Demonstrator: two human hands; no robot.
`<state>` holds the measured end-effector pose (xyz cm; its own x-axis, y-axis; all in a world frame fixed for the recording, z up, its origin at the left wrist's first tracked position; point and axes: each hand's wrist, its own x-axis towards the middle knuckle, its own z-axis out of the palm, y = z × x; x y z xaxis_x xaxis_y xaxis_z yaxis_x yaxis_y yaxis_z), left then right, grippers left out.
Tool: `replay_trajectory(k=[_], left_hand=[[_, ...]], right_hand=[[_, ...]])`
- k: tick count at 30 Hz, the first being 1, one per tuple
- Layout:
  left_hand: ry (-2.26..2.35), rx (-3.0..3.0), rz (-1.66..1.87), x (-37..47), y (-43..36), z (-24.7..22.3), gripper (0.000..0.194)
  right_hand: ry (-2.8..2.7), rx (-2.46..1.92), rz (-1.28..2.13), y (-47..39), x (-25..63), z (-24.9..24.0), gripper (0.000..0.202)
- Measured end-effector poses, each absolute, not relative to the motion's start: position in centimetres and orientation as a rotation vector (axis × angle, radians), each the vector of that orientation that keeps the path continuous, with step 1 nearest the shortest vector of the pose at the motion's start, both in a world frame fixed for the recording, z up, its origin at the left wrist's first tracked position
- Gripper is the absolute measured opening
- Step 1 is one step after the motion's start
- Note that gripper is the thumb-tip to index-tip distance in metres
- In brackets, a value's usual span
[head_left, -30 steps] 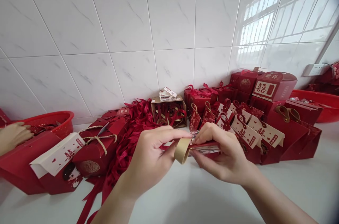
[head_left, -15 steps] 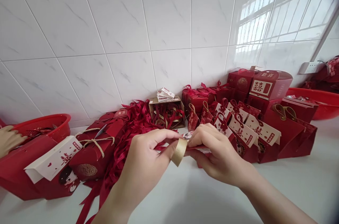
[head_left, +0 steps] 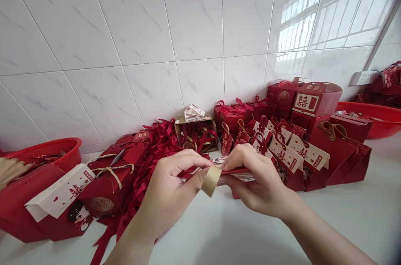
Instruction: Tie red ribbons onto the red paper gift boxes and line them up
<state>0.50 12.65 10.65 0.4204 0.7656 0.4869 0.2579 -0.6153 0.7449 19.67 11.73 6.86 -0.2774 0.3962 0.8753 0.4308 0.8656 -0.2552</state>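
Note:
My left hand [head_left: 171, 192] and my right hand [head_left: 257, 179] meet above the white counter [head_left: 238, 235]. Between them they hold a small flat red gift bag [head_left: 238, 174] with a printed white panel. A tan paper handle loop [head_left: 211, 180] curls out from the bag's left end, pinched by my left thumb and fingers. My right hand grips the bag's body from the right, fingers over its top edge. Much of the bag is hidden by my fingers.
A row of red gift bags [head_left: 297, 158] and red boxes [head_left: 315, 100] stands at the back right. A pile of red ribbons [head_left: 150, 160] and an open carton [head_left: 197, 133] lie behind my hands. Red basins [head_left: 58, 150] [head_left: 376, 117] sit at both ends. Another person's hand [head_left: 9, 171] shows at left.
My view has shifted slightly right and down. My hands stay together on the bag, and the tan handle loop has turned a little between my left fingers.

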Motion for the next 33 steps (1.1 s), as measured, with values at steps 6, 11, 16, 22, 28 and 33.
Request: replay_trajectory(k=[6,11,16,22,28,33], left_hand=[[0.866,2.034,1.192,0.8,12.5,10.5,0.017],[0.826,2.117,1.260,1.1,12.6,10.3,0.016],[0.820,2.090,1.367,1.4,12.6,9.8,0.012],[0.704,2.021,1.339,1.5,12.6,9.5,0.011],[0.488,2.106,1.308,0.8,13.0,9.9,0.020],[0.347,2.212,1.352,0.7,13.0,10.2,0.020]], right_hand=[[-1.947,-0.594,-0.017,11.4,19.7,7.1,0.016],[-1.994,-0.617,-0.033,11.2,19.7,7.3,0.019],[-1.952,-0.625,-0.044,11.2,19.6,7.3,0.022],[-1.855,-0.631,-0.037,11.2,19.6,7.3,0.019],[-1.759,-0.494,-0.075,11.3,19.7,7.4,0.014],[-1.763,-0.441,-0.046,11.0,19.9,7.7,0.016]])
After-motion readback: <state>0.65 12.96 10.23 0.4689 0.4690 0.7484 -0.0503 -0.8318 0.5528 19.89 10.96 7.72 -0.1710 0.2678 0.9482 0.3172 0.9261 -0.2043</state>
